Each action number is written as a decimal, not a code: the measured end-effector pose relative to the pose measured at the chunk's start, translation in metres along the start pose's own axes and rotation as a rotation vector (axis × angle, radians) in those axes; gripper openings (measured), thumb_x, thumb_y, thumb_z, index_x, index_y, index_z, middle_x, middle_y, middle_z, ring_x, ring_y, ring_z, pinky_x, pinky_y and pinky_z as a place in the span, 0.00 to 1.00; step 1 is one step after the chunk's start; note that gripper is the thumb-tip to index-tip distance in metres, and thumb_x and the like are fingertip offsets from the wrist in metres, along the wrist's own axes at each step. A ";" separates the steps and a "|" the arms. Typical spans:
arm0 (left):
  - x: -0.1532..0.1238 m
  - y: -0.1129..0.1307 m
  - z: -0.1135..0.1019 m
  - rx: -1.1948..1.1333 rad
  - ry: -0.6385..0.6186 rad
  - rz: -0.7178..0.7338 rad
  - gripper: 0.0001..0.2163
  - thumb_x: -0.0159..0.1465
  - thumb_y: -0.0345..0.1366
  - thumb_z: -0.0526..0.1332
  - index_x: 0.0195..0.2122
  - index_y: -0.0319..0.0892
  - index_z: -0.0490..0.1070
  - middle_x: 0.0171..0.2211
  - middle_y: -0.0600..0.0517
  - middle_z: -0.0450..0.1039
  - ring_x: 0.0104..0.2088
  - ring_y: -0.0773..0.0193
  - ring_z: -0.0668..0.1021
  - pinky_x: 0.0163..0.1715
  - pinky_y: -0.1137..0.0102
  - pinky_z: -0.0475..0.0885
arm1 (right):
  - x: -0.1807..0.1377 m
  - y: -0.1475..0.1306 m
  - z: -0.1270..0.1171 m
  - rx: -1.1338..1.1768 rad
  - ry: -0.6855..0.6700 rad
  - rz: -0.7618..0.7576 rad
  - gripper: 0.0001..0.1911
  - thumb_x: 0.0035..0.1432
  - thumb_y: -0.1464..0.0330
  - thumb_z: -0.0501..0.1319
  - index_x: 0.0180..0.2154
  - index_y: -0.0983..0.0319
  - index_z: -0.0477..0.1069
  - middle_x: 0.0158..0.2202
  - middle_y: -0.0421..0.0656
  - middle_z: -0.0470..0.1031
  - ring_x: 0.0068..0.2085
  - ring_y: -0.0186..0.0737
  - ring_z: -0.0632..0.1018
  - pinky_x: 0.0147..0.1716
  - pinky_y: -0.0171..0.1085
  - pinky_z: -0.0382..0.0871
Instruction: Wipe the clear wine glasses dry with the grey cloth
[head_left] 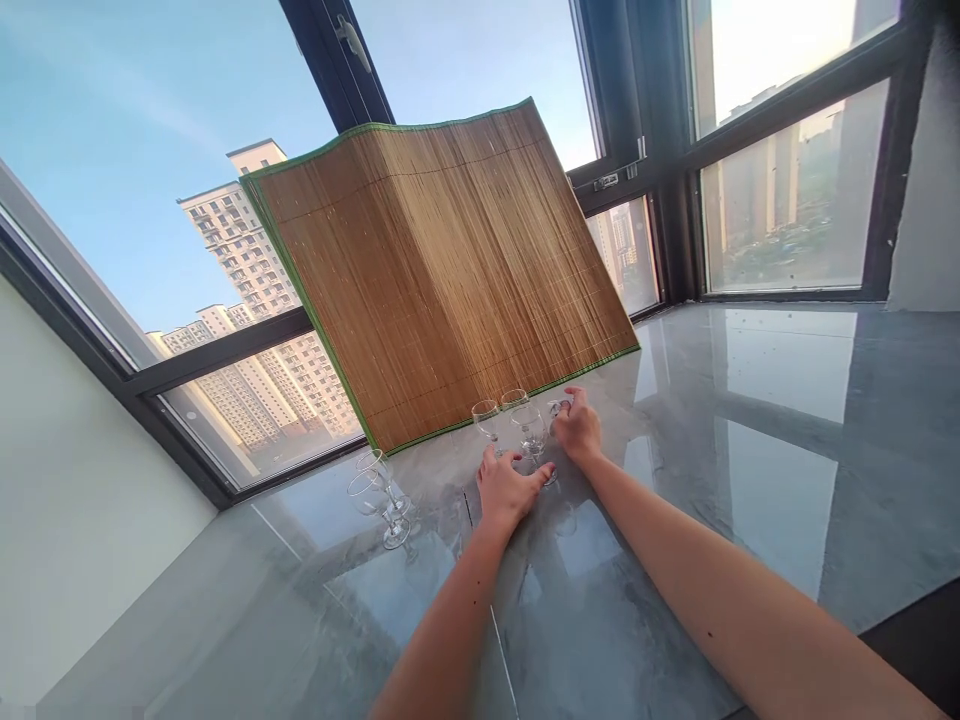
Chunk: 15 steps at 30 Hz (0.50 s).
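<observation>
My left hand (511,487) is low by a cluster of clear stemmed glasses, its thumb and fingers spread apart. The thumb reaches the foot of the front glass (530,428); whether it presses on it I cannot tell. Behind stand a left glass (486,418) and a rear glass (515,400), partly overlapping. To the right, my right hand (577,428) has its fingers curled around a small clear glass (559,408), mostly hidden by the hand. Further left, two more stemmed glasses stand close together, a front one (367,492) and a rear one (375,463).
A bamboo mat (457,270) with green edging stands upright behind the glasses, leaning against the windows. The grey glossy tiled surface (300,620) carries reflections. Dark window frames (667,230) meet at the corner, and a white wall (75,430) bounds the left.
</observation>
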<state>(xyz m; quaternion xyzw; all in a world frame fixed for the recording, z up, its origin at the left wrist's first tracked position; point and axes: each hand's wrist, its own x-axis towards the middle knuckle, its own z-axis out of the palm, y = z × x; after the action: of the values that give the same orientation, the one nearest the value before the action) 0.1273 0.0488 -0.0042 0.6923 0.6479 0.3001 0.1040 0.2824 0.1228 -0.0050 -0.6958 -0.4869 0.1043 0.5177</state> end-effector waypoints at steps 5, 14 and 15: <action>0.012 0.003 0.007 -0.017 -0.037 -0.024 0.32 0.51 0.61 0.63 0.50 0.42 0.71 0.64 0.38 0.55 0.64 0.46 0.59 0.61 0.55 0.53 | 0.000 0.000 0.000 0.004 0.002 0.002 0.21 0.64 0.68 0.46 0.56 0.65 0.63 0.38 0.51 0.78 0.38 0.46 0.77 0.37 0.38 0.62; 0.021 -0.006 0.001 -0.009 -0.080 0.017 0.21 0.61 0.42 0.58 0.54 0.40 0.67 0.57 0.40 0.65 0.57 0.53 0.69 0.58 0.63 0.60 | 0.000 0.001 0.002 0.006 0.006 -0.006 0.21 0.63 0.68 0.45 0.55 0.64 0.64 0.38 0.50 0.78 0.39 0.45 0.76 0.38 0.38 0.62; 0.021 -0.008 0.001 -0.006 -0.092 0.026 0.21 0.62 0.40 0.56 0.55 0.39 0.66 0.58 0.40 0.64 0.58 0.53 0.68 0.58 0.63 0.59 | 0.000 0.002 0.002 0.003 0.008 -0.006 0.21 0.63 0.68 0.46 0.55 0.64 0.64 0.38 0.50 0.78 0.39 0.45 0.76 0.38 0.38 0.62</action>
<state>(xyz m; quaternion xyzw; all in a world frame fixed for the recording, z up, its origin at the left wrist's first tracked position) 0.1209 0.0703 -0.0029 0.7134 0.6326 0.2713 0.1317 0.2822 0.1241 -0.0071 -0.6938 -0.4868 0.1009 0.5210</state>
